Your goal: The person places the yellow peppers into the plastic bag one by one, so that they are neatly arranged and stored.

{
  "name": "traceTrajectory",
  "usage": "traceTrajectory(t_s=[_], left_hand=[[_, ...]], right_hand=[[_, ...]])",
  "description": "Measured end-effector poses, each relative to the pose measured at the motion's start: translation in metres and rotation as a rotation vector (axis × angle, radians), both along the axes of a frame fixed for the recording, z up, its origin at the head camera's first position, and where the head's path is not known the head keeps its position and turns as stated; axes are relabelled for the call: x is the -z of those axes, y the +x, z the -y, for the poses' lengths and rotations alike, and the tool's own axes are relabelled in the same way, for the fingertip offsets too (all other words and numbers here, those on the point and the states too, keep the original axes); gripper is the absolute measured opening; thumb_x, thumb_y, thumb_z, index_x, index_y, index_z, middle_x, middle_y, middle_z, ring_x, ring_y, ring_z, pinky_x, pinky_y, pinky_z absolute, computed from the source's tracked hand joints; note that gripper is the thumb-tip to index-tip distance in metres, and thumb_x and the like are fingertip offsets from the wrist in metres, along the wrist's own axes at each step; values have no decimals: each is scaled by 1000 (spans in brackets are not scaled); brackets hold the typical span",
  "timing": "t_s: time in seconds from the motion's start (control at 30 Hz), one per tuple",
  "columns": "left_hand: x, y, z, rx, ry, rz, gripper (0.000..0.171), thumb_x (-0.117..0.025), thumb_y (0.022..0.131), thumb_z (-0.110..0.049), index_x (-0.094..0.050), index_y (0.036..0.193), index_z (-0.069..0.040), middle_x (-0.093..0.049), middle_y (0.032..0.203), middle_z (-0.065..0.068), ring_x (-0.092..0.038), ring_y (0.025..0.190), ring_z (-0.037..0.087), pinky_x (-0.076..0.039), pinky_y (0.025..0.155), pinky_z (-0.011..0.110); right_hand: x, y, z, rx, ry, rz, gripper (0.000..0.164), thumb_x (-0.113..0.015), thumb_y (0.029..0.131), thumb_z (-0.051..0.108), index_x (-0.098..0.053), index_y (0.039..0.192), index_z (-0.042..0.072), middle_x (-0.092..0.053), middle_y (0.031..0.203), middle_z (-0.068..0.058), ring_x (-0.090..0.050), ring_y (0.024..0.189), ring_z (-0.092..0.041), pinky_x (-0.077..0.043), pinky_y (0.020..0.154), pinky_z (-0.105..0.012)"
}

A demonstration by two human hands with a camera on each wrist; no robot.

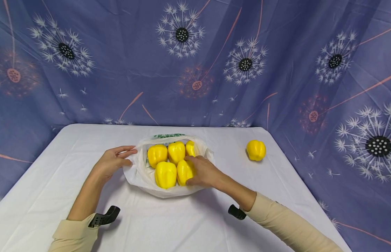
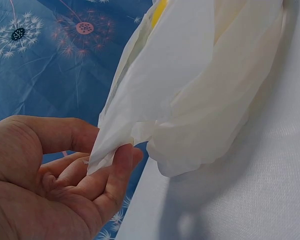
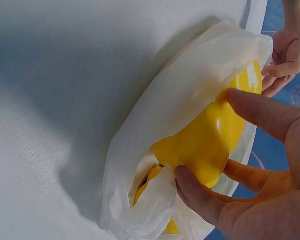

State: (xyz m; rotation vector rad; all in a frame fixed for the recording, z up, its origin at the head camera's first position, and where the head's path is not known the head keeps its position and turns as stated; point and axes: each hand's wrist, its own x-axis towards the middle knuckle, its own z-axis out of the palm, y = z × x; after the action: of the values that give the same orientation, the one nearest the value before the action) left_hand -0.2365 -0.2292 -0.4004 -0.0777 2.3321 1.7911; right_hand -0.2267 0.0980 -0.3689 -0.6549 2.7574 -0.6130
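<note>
A white plastic bag [image 1: 142, 183] lies with its mouth spread wide, several yellow bell peppers [image 1: 165, 175] grouped inside. At the bag's left edge, my left hand [image 1: 111, 161] pinches the thin plastic; in the left wrist view a fold of it passes between the thumb and fingers [image 2: 122, 162]. My right hand [image 1: 205, 171] reaches over the right side of the mouth. Its thumb and fingertips hold the front right bell pepper [image 1: 184, 171] from both sides. That pepper [image 3: 200, 142] sits within the bag's rim in the right wrist view, partly covered by plastic.
One more yellow bell pepper [image 1: 256, 150] rests alone on the table at the right, outside the bag. A white cloth covers the table [image 1: 145, 227]. Behind and to the sides hangs a blue curtain [image 1: 126, 63] with dandelion prints, close to the table's back edge.
</note>
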Motion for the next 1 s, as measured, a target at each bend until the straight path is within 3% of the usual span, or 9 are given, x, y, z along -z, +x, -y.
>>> traceTrajectory(t_s=[0.5, 1.0], left_hand=[[0, 0, 1, -4, 4, 7, 78, -63, 82, 5, -36, 155, 1, -53, 148, 20, -30, 152, 33, -27, 119, 51], [-1, 1, 1, -4, -7, 2, 77, -63, 83, 5, -37, 155, -1, -53, 148, 21, -33, 151, 34, -29, 117, 51]], right_hand=[[3, -1, -1, -3, -61, -34, 68, -83, 78, 15, -56, 140, 13, -61, 141, -11, -52, 133, -34, -41, 111, -53], [3, -2, -2, -35, -27, -30, 65, -82, 82, 17, -58, 142, 14, -59, 141, -16, -52, 132, -34, -44, 108, -51]])
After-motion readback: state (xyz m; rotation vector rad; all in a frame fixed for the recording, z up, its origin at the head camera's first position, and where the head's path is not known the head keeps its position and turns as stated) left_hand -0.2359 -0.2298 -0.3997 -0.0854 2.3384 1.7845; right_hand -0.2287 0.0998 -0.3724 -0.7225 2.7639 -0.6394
